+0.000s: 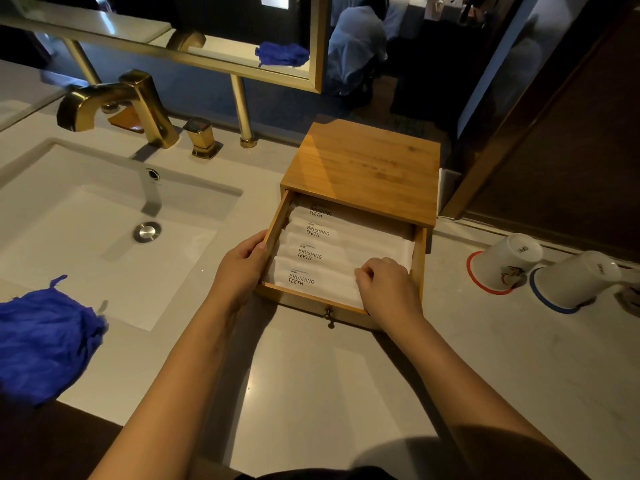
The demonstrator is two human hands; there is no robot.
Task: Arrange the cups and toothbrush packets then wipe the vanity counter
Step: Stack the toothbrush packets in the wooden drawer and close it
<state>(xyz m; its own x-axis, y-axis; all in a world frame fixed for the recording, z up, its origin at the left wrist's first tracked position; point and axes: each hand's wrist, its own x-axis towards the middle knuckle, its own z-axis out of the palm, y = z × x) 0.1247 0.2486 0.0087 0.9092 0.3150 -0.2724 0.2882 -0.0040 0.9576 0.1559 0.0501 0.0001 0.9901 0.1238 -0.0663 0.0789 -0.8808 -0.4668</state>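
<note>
A wooden box (pixel 363 161) stands on the white vanity counter (pixel 311 375), its drawer (pixel 311 297) pulled out toward me. Several white toothbrush packets (pixel 322 254) marked "BRUSHING TEETH" lie in a row inside. My left hand (pixel 242 265) grips the drawer's left wall. With curled fingers, my right hand (pixel 384 282) pinches the right end of the nearest packet. Two white cups stand upside down to the right: one with a red rim (pixel 502 265), one with a blue rim (pixel 575 282). A blue cloth (pixel 45 337) lies at the counter's front left.
The sink basin (pixel 104 230) with a gold faucet (pixel 114 102) and handle (pixel 202 136) fills the left. A gold-framed mirror (pixel 207 36) hangs behind. A dark wooden door frame (pixel 519 133) rises at the right. Another person (pixel 356 46) crouches in the background.
</note>
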